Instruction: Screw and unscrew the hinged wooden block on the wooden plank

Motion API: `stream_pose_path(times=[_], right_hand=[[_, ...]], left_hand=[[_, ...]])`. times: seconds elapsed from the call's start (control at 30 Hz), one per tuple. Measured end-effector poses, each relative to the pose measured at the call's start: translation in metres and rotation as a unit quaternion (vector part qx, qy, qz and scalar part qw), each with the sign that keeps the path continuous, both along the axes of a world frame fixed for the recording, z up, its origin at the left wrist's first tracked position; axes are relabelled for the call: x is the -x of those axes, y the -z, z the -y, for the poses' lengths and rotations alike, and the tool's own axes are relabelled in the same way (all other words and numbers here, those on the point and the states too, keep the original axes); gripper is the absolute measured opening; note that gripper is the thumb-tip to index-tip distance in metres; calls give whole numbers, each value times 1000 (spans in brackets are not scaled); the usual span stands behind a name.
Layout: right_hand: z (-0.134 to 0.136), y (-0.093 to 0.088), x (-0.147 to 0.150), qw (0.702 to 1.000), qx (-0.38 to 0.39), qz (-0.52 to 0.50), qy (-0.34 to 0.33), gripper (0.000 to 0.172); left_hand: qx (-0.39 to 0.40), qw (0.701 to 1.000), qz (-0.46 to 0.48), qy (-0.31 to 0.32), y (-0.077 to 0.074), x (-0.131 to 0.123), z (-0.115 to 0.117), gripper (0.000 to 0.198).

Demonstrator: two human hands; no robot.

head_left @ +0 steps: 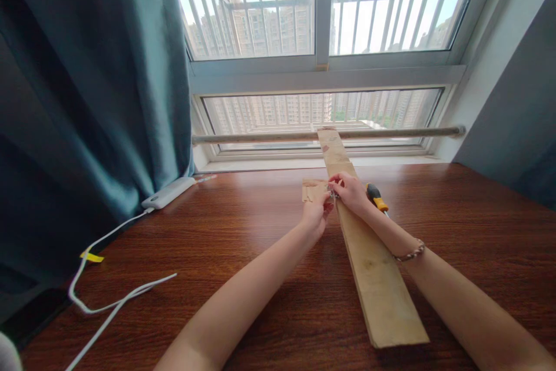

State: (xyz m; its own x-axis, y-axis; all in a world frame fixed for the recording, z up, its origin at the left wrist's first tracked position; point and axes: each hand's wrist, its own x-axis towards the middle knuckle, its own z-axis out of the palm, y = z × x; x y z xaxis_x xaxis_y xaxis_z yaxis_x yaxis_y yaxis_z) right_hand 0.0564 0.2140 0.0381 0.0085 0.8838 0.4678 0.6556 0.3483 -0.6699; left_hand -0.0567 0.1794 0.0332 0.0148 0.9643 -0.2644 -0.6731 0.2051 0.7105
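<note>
A long pale wooden plank (pixel 377 264) slants away across the desk, its far end reaching the rail by the window. Against its left side, around the middle, sits a short wooden piece (pixel 313 191); whether the two are joined cannot be made out. My left hand (pixel 317 213) is closed in a pinch beside the plank, at a small shiny metal piece (pixel 332 193). From the other side my right hand (pixel 351 193) rests over the plank, its fingertips closed on the same metal piece. Fingers hide most of it. A black-and-yellow screwdriver (pixel 376 197) lies just right of my right wrist.
The brown wood-grain desk (pixel 243 226) ends at a window with a horizontal rail (pixel 260 138). At left are a white power strip (pixel 168 193), its white cable (pixel 89 308), a yellow tag (pixel 92 257) and a dark blue curtain (pixel 108 70).
</note>
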Motion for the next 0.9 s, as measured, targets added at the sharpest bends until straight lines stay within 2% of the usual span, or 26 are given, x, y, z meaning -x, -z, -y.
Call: stream_pose_path(times=[0.13, 0.3, 0.43, 0.6, 0.7, 0.8, 0.9], right_hand=[[-1, 1, 0, 1000, 6, -25, 7, 21], [0, 0, 0, 999, -5, -30, -12, 17], [-1, 0, 0, 998, 0, -62, -1, 22], [4, -3, 3, 995, 0, -87, -46, 17], [5, -5, 5, 982, -9, -176, -70, 17], [0, -7, 3, 957, -12, -284, -61, 25], [-1, -12, -4, 938, 12, -338, -73, 28]], left_hand=[[3, 1000, 10, -3, 0, 0, 1, 11], [0, 1000, 16, 4, 0, 0, 2, 10], [-3, 1000, 14, -2, -1, 0, 2, 12], [-4, 1000, 11, 9, 2, 0, 1, 11], [1, 1000, 2, 5, 5, 1, 0, 12], [16, 1000, -26, 2, 7, 1, -2, 12], [27, 998, -56, -1, 9, 2, -3, 12]])
